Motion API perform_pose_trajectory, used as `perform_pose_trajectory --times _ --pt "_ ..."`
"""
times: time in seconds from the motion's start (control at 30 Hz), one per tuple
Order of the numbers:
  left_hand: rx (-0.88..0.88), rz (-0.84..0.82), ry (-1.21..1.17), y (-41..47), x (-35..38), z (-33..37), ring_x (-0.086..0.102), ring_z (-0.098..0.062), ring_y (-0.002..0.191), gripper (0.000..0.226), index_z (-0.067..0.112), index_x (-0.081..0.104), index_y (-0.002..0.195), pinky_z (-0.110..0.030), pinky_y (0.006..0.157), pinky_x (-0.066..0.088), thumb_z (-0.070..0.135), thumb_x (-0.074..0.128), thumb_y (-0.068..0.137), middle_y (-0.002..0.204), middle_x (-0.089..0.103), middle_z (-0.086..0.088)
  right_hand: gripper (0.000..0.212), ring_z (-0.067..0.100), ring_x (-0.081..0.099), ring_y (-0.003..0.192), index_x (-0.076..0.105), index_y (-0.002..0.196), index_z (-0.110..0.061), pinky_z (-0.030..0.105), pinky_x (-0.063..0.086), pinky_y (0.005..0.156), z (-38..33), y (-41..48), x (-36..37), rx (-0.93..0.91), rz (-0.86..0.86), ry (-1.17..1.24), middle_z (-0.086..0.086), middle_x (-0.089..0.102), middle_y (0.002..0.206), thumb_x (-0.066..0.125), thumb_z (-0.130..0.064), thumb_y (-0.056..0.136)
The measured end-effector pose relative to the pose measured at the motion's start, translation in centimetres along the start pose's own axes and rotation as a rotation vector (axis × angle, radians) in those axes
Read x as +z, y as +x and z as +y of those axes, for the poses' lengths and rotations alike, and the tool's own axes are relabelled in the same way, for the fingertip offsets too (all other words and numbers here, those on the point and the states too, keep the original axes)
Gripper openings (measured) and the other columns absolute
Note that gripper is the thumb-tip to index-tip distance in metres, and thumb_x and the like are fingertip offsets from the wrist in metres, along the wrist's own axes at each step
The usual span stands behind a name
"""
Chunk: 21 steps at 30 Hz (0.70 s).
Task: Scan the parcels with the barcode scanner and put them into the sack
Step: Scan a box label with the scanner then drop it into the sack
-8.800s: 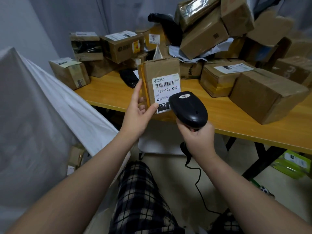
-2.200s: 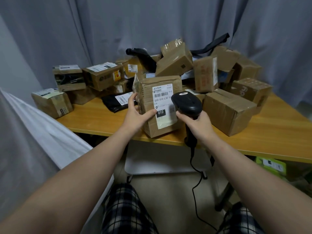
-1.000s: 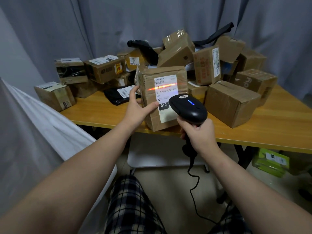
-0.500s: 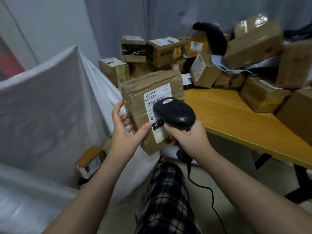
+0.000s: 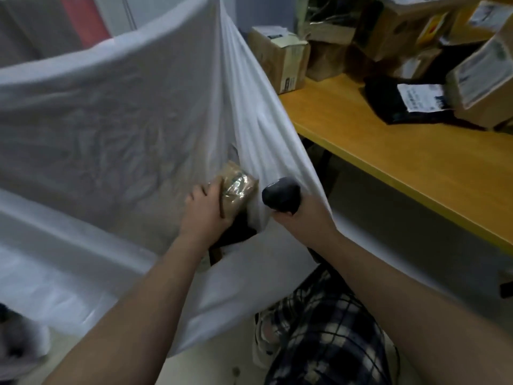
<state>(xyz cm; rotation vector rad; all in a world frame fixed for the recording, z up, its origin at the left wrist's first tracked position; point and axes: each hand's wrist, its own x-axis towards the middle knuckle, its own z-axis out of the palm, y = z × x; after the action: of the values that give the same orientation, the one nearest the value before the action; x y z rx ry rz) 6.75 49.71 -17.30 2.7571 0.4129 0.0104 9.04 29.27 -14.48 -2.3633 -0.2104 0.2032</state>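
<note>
A big white sack fills the left half of the head view, its mouth pulled open toward me. My left hand holds a taped brown parcel just inside the sack's opening. My right hand grips the black barcode scanner and presses against the sack's near rim right beside the parcel. The parcel's lower part is hidden behind my hand and the cloth.
The wooden table runs along the right. At its far end lie several cardboard parcels and a black mailer bag with a white label. My checked trousers are below; the scanner's cable hangs near them.
I have turned left from the table to the sack. My left hand has carried the scanned parcel down into the sack's mouth, and my right hand with the scanner has come to the sack's rim.
</note>
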Motion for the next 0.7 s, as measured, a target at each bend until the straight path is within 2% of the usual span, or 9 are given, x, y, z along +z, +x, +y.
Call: perform_pose_trajectory --times 0.1,0.17,0.23,0.33,0.4,0.5,0.57,0.67,0.7 --pt "0.077 -0.230 0.278 2.0 3.7 -0.8 0.040 -0.036 0.120 0.085 0.029 0.020 0.148 -0.044 0.097 0.039 0.043 0.069 0.080 0.133 0.038 -0.016 0.030 0.019 0.054 0.063 0.044 0.060 -0.018 0.028 0.035 0.060 1.9 0.8 0.9 0.046 -0.130 -0.194 -0.003 0.049 0.058 0.061 -0.027 0.083" --pt "0.124 -0.233 0.362 2.8 5.5 -0.7 0.041 -0.034 0.119 0.082 0.026 0.025 0.145 -0.042 0.095 0.039 0.047 0.069 0.080 0.131 0.038 -0.015 0.031 0.018 0.052 0.067 0.043 0.059 -0.018 0.033 0.039 0.080 2.9 0.8 1.1 0.035 -0.136 -0.283 -0.003 0.050 0.061 0.061 -0.027 0.082" --pt "0.158 -0.155 0.360 3.3 6.7 0.0 0.041 -0.032 0.116 0.079 0.025 0.028 0.143 -0.040 0.091 0.039 0.049 0.068 0.079 0.129 0.039 -0.015 0.024 0.018 0.051 0.079 0.049 0.065 -0.018 0.037 0.031 0.096 3.7 0.5 1.1 0.021 -0.016 -0.421 -0.004 0.054 0.076 0.062 -0.031 0.080" --pt "0.117 -0.132 0.299 3.6 7.8 0.7 0.040 -0.033 0.116 0.079 0.027 0.026 0.143 -0.041 0.092 0.038 0.055 0.063 0.079 0.129 0.038 -0.015 0.023 0.028 0.040 0.100 0.058 0.080 -0.012 0.030 0.017 0.081 4.4 -0.5 0.6 0.028 0.335 -0.396 0.007 0.048 0.105 0.073 -0.027 0.072" --pt "0.014 -0.212 0.241 3.6 8.0 -0.1 0.040 -0.034 0.118 0.079 0.025 0.027 0.142 -0.044 0.095 0.038 0.056 0.064 0.079 0.131 0.037 -0.015 0.025 0.027 0.033 0.110 0.061 0.082 -0.010 0.031 0.019 0.087 4.9 -0.8 -0.1 0.015 0.461 -0.313 0.013 0.044 0.119 0.078 -0.023 0.069" --pt "-0.082 -0.385 0.266 3.2 7.1 -1.8 0.040 -0.036 0.123 0.081 0.026 0.028 0.143 -0.050 0.099 0.038 0.058 0.065 0.079 0.135 0.038 -0.016 0.036 0.030 0.042 0.125 0.067 0.108 -0.005 0.023 0.037 0.087 5.0 -0.4 -1.4 0.192 0.089 -0.048 0.015 0.047 0.131 0.078 -0.020 0.078" --pt "-0.106 -0.531 0.305 2.2 6.2 -2.9 0.038 -0.037 0.126 0.090 0.030 0.028 0.143 -0.051 0.100 0.038 0.068 0.065 0.070 0.138 0.037 -0.014 0.031 0.026 0.060 0.100 0.066 0.105 -0.003 0.025 0.042 0.068 4.5 -0.2 -1.6 0.244 -0.198 -0.001 0.015 0.062 0.108 0.076 -0.018 0.080" --pt "-0.156 -0.738 0.311 0.5 6.0 -5.0 0.046 -0.036 0.122 0.118 0.032 0.043 0.136 -0.052 0.099 0.042 0.085 0.060 0.032 0.136 0.046 -0.010 0.012 0.020 0.055 0.076 0.061 0.089 -0.005 0.027 0.038 0.057 2.6 -0.9 -1.8 0.216 -0.230 0.038 0.012 0.061 0.086 0.069 -0.009 0.082" --pt "-0.183 -0.712 0.301 -0.3 5.6 -5.3 0.047 -0.036 0.120 0.113 0.033 0.047 0.134 -0.051 0.099 0.043 0.084 0.060 0.035 0.135 0.047 -0.010 0.010 0.019 0.053 0.072 0.057 0.082 -0.008 0.027 0.037 0.054 1.8 -1.2 -2.3 0.228 -0.188 0.107 0.009 0.058 0.077 0.067 -0.006 0.082"
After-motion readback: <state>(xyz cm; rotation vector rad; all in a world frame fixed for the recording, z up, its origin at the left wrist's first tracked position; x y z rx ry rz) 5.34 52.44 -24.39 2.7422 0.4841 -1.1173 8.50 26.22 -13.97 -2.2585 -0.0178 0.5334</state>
